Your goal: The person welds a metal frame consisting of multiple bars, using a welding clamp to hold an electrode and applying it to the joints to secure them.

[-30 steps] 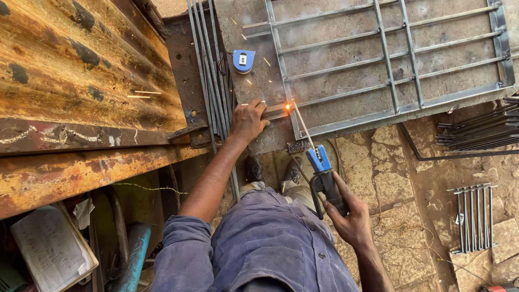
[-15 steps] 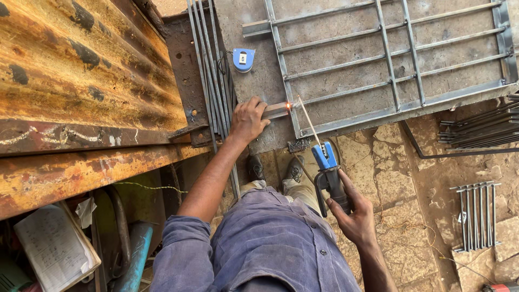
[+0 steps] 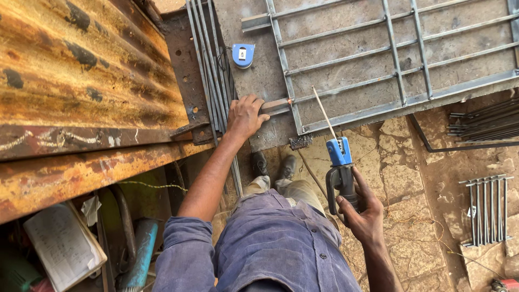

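Note:
My left hand (image 3: 246, 116) presses a short flat metal bar (image 3: 274, 105) against the side rail of a grey steel grille frame (image 3: 400, 70) lying on a concrete slab. A small glowing weld spot shows where the bar meets the frame. My right hand (image 3: 363, 208) grips a blue and black electrode holder (image 3: 339, 167). Its thin welding rod (image 3: 324, 113) points up toward the frame, with its tip lifted off the joint.
A blue tape measure (image 3: 243, 54) lies on the slab above my left hand. Thin steel rods (image 3: 208, 59) lie along the slab's left edge. Rusty corrugated sheets (image 3: 81, 81) fill the left. Short rods (image 3: 489, 208) and bent bars (image 3: 481, 127) lie on stone paving at right.
The welding arc at the joint has gone out. My right hand has drawn the electrode holder back and down, away from the frame. My left hand still holds the bar.

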